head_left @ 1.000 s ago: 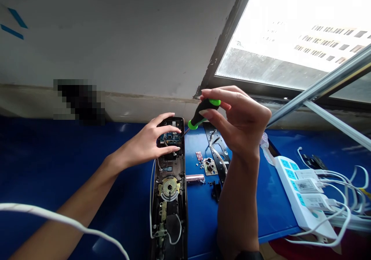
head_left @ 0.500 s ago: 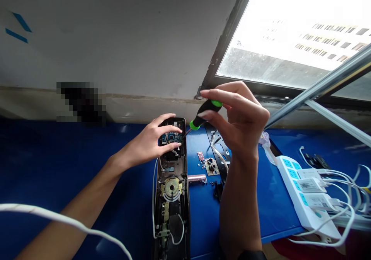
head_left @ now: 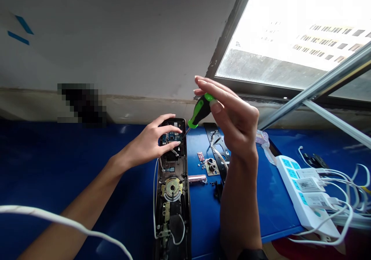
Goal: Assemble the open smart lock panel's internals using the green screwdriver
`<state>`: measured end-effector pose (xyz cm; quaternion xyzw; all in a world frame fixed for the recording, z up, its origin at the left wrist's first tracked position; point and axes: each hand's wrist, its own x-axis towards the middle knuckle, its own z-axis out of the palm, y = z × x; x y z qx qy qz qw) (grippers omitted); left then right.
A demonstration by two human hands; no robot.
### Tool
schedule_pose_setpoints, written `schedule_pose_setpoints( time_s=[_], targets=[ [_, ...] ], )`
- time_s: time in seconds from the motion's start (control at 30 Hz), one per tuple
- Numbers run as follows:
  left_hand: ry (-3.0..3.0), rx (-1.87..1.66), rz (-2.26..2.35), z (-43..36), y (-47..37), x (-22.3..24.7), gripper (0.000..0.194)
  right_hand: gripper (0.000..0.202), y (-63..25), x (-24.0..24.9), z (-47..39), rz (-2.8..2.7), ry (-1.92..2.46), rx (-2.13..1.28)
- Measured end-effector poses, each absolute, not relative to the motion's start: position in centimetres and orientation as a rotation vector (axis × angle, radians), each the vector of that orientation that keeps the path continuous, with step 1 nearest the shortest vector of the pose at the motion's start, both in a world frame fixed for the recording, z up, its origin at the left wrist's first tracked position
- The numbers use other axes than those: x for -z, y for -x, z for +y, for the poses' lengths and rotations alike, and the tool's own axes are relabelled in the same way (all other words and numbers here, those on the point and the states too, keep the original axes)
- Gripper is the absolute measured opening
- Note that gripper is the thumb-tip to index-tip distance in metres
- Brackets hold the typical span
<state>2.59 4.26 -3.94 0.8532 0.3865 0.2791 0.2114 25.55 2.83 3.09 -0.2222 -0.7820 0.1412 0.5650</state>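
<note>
A long black device housing (head_left: 172,180) lies opened on the blue table, its inner parts and wires showing. My left hand (head_left: 156,136) rests over its top end, fingers apart around a blue circuit board (head_left: 172,136). The green and black screwdriver (head_left: 200,111) slants down, its tip at the right side of the board. My right hand (head_left: 232,113) has the handle's upper end between thumb and fingers, the fingers stretched out along it.
Right of the housing lie a black perforated plate (head_left: 218,146), a metal part (head_left: 212,167), a red board (head_left: 201,156), screws and a pinkish cylinder (head_left: 197,179). A white power strip (head_left: 301,202) with chargers stands farther right. A white cable (head_left: 66,222) crosses the lower left.
The screwdriver handle has turned, showing more green on its side. My right hand has shifted slightly left, its fingers straighter. My left hand stays in place.
</note>
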Motion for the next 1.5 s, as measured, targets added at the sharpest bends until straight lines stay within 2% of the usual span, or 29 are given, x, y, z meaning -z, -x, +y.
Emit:
schedule_pose_setpoints(
  time_s=[0.1,0.27,0.5,0.7,0.9,1.1,1.17,1.3,1.5],
  targets=[
    [-2.371,-0.767,1.081,4.3,-2.6,3.9,0.033,0.033,-25.6,-3.0,2.8,-1.832,0.539,-0.369],
    [-2.375,-0.764,1.088,4.2,-2.6,4.0,0.034,0.026,-25.6,-3.1,3.1,-1.732,0.564,-0.2],
    [-2.361,-0.763,1.087,4.1,-2.6,3.9,0.033,0.038,-25.4,-3.3,2.4,-1.843,0.555,-0.461],
    [-2.358,-0.776,1.076,4.1,-2.7,3.8,0.033,0.029,-25.1,-3.3,2.6,-1.749,0.565,-0.238],
    [-2.366,-0.774,1.072,4.2,-2.6,4.0,0.034,0.032,-25.2,-3.5,1.9,-1.798,0.549,-0.427],
    [-2.362,-0.786,1.081,4.1,-2.7,4.0,0.034,0.029,-25.2,-3.2,2.6,-1.734,0.551,-0.231],
    [-2.365,-0.78,1.078,4.1,-2.7,4.0,0.033,0.028,-25.3,-3.3,2.4,-1.767,0.548,-0.291],
    [-2.374,-0.782,1.079,4.2,-2.7,3.9,0.033,0.039,-25.6,-3.5,1.8,-1.894,0.609,-0.49],
    [-2.363,-0.785,1.085,4.1,-2.8,3.7,0.032,0.028,-25.2,-3.2,2.4,-1.772,0.623,-0.289]
  ],
)
